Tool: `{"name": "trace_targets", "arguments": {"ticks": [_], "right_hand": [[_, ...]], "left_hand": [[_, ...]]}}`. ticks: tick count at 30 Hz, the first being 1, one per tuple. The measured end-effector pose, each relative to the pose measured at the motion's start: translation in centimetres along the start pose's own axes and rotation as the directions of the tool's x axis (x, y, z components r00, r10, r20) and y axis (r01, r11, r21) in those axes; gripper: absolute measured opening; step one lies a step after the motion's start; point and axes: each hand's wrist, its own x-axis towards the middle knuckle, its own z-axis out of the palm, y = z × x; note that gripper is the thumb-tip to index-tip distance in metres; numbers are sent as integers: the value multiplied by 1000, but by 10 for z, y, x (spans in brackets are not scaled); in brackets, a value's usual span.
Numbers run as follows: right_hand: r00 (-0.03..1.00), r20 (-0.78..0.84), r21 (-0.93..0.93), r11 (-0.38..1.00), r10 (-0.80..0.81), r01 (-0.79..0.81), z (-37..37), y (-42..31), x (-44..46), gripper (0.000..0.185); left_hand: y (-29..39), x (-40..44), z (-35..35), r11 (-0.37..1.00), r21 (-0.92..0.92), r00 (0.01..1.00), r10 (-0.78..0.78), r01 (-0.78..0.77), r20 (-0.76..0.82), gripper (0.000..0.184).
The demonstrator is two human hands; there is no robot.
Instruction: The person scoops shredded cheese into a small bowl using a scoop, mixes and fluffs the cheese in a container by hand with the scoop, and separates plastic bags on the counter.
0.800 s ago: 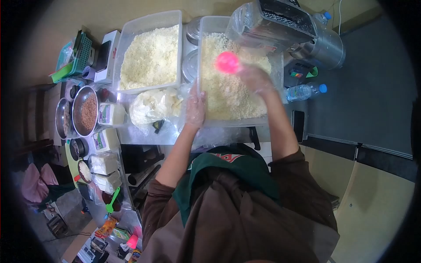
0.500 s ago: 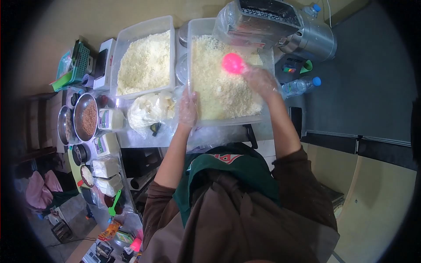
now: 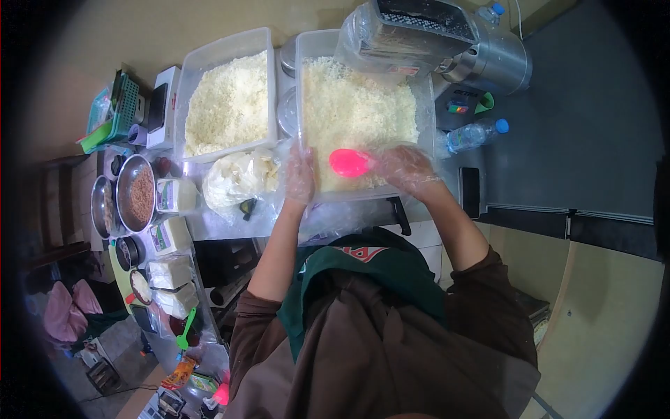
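My right hand (image 3: 408,169), in a clear plastic glove, is closed round a bright pink scoop (image 3: 348,163). The scoop is over the near part of a clear plastic bin (image 3: 301,52) that holds pale yellowish-white crumbly shreds (image 3: 363,105). At the bin's near left corner, my left hand (image 3: 300,178) grips the wall and is gloved in the same thin plastic. Right beside it lies a plastic bag of white chunks (image 3: 241,178). Over the bin's far right part stands a metal grating machine (image 3: 419,35), partly wrapped in plastic.
A second bin (image 3: 180,119) of similar shreds stands to the left. Steel bowls (image 3: 120,202), white wrapped blocks (image 3: 171,236) and a green spoon (image 3: 185,329) line the left side. Water bottles (image 3: 478,136) and a phone (image 3: 470,190) are on the right. A teal basket (image 3: 125,105) sits far left.
My right hand has drawn the pink scoop toward me and slightly left. The mound at the near right of the bin has been levelled. My left hand stays at the corner.
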Motion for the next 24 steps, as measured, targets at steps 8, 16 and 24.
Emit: {"name": "trace_targets", "arguments": {"ticks": [8,16,24], "right_hand": [[965,-197,75,984,175,-163,-7,57,78,40],[975,-177,368,927,137,-64,21,0,58,41],[927,-321,72,981,195,-181,-37,16,-5,40]], "left_hand": [[20,-4,-4,997,-60,998,-54,55,28,46],[4,-2,1,993,-121,1000,16,-14,18,50],[6,-1,-1,1000,-14,998,27,-27,50,54]]}}
